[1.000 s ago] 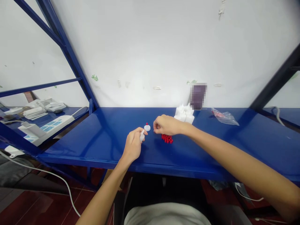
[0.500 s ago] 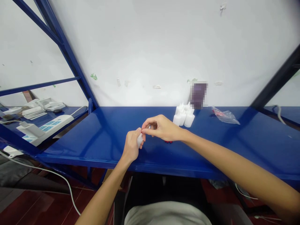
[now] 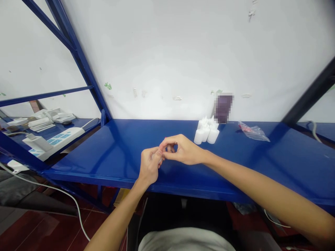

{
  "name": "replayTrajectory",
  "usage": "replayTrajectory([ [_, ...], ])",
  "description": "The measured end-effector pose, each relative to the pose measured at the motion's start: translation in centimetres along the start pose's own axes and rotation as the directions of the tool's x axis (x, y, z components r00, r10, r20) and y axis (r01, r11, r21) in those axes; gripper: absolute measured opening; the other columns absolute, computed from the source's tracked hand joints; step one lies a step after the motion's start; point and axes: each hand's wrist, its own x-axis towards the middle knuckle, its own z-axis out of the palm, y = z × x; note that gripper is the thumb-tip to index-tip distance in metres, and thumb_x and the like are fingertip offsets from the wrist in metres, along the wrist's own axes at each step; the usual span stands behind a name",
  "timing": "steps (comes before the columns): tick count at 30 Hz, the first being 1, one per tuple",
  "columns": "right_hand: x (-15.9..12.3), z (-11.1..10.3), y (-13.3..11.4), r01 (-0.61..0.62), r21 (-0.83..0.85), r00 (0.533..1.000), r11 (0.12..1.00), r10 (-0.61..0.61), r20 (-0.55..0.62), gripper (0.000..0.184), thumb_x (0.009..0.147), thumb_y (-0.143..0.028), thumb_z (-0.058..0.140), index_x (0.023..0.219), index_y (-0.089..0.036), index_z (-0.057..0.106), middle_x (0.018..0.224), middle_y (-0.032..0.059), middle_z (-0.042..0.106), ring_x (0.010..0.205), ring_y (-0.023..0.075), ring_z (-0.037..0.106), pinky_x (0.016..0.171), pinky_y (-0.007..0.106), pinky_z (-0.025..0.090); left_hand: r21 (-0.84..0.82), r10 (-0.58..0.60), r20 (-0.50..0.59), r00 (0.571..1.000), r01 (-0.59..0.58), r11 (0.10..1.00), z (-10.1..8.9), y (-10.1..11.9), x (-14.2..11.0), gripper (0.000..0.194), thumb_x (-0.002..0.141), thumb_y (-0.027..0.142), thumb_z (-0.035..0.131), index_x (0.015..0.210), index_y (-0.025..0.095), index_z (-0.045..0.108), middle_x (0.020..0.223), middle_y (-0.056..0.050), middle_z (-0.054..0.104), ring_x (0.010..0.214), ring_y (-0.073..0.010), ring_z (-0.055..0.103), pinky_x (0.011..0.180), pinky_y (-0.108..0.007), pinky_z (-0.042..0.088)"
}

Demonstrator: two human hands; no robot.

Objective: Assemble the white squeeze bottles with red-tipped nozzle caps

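My left hand (image 3: 150,164) is closed around a small white bottle (image 3: 160,160). Only a sliver of it shows between my fingers and thumb. Against it, my right hand (image 3: 180,150) pinches thumb and forefinger together at the bottle's upper end; whatever those fingertips hold is too small and covered to make out. Both hands meet above the front half of the blue table (image 3: 110,150). Just beyond my right hand stands a tight cluster of white plastic bottles (image 3: 206,131), some with pointed nozzles.
Right of the bottles lies a clear plastic bag (image 3: 252,131) with red bits inside. A pixelated dark purple object (image 3: 223,108) leans at the wall. Blue frame posts rise on both sides. A white power strip (image 3: 61,141) with a plug is at left.
The white bottle in my left hand is now more covered by my fingers, and my hands are closer together. The small red pieces seen beneath my right wrist are out of sight. The view has shifted slightly.
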Motion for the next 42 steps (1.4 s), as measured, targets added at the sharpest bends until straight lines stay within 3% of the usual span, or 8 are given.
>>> replayTrajectory([
  [5, 2.7, -2.6, 2.4, -0.088, -0.085, 0.961, 0.992, 0.062, -0.270, 0.013, 0.081, -0.026, 0.066, 0.087, -0.015, 0.067, 0.071, 0.0002, 0.065, 0.060, 0.0105, 0.054, 0.059, 0.025, 0.043, 0.045, -0.103, -0.076, 0.992, 0.106, 0.993, -0.1, 0.2, 0.5, 0.046, 0.090, 0.034, 0.038, 0.051, 0.016, 0.052, 0.053, -0.001, 0.053, 0.040, -0.0086, 0.043, 0.047, -0.026, 0.033],
  [10, 4.9, -2.9, 4.6, -0.232, -0.557, 0.973, 0.797, 0.176, -0.153, 0.010, 0.077, -0.021, 0.064, 0.083, -0.017, 0.070, 0.079, 0.0023, 0.071, 0.068, 0.0142, 0.058, 0.061, 0.028, 0.037, 0.238, 0.030, -0.071, 0.997, -0.012, 0.971, 0.1, 0.5, 0.2, 0.036, 0.080, 0.019, 0.043, 0.044, 0.018, 0.045, 0.052, 0.000, 0.049, 0.050, -0.0097, 0.046, 0.053, -0.024, 0.035],
  [13, 5.4, -2.3, 5.0, -0.278, -0.641, 0.959, 0.715, 0.246, -0.141, 0.014, 0.078, -0.023, 0.064, 0.088, -0.019, 0.072, 0.086, 0.0042, 0.073, 0.074, 0.0171, 0.061, 0.060, 0.028, 0.036, 0.223, -0.047, -0.101, 0.994, 0.068, 0.973, 0.3, 0.8, 0.0, 0.036, 0.082, 0.026, 0.045, 0.049, 0.017, 0.055, 0.046, 0.002, 0.047, 0.044, -0.0099, 0.044, 0.049, -0.024, 0.033],
  [20, 3.1, -4.4, 3.5, -0.255, -0.657, 0.948, 0.710, 0.317, -0.026, 0.022, 0.085, -0.029, 0.062, 0.102, -0.018, 0.072, 0.087, 0.0067, 0.073, 0.073, 0.0175, 0.063, 0.064, 0.030, 0.041, 0.005, -0.093, 0.062, 0.994, 0.093, 0.996, 0.1, 0.8, 0.0, 0.033, 0.075, 0.035, 0.040, 0.051, 0.017, 0.053, 0.046, -0.001, 0.050, 0.040, -0.0119, 0.047, 0.043, -0.024, 0.032],
  [25, -0.7, -5.3, 1.6, -0.174, -0.667, 0.904, 0.724, 0.386, 0.182, 0.006, 0.080, -0.022, 0.067, 0.082, -0.021, 0.072, 0.071, 0.0032, 0.069, 0.060, 0.0157, 0.058, 0.056, 0.029, 0.038, -0.107, -0.078, 0.091, 0.993, 0.087, 0.990, 0.0, 0.3, 0.2, 0.028, 0.075, 0.034, 0.038, 0.056, 0.018, 0.051, 0.047, -0.002, 0.051, 0.042, -0.0135, 0.049, 0.046, -0.025, 0.037],
  [31, -1.8, -4.5, 1.7, -0.246, -0.618, 0.899, 0.747, 0.413, 0.142, 0.011, 0.076, -0.018, 0.071, 0.066, -0.022, 0.068, 0.058, 0.0006, 0.063, 0.052, 0.0150, 0.055, 0.050, 0.028, 0.033, -0.051, -0.144, 0.086, 0.986, 0.148, 0.988, 0.1, 0.0, 0.3, 0.023, 0.076, 0.033, 0.039, 0.065, 0.018, 0.053, 0.051, 0.001, 0.049, 0.040, -0.0116, 0.044, 0.040, -0.023, 0.032],
  [37, -1.1, -4.1, 2.1, -0.240, -0.650, 0.897, 0.721, 0.421, 0.136, 0.011, 0.075, -0.015, 0.068, 0.065, -0.020, 0.067, 0.060, 0.0006, 0.063, 0.054, 0.0139, 0.054, 0.054, 0.027, 0.034, 0.123, -0.090, 0.033, 0.995, 0.085, 0.989, 0.2, 0.2, 0.6, 0.027, 0.079, 0.026, 0.037, 0.070, 0.017, 0.059, 0.067, -0.001, 0.055, 0.058, -0.0131, 0.049, 0.055, -0.024, 0.041],
  [42, -0.5, -2.5, 0.5, -0.124, -0.489, 0.991, 0.864, 0.135, -0.014, 0.008, 0.083, -0.022, 0.064, 0.085, -0.018, 0.071, 0.071, -0.0005, 0.064, 0.063, 0.0116, 0.054, 0.063, 0.026, 0.037, 0.144, -0.069, 0.040, 0.997, 0.062, 0.988, 0.1, -0.1, 0.5, 0.035, 0.085, 0.034, 0.035, 0.063, 0.017, 0.057, 0.058, 0.000, 0.048, 0.052, -0.0127, 0.045, 0.050, -0.024, 0.034],
])
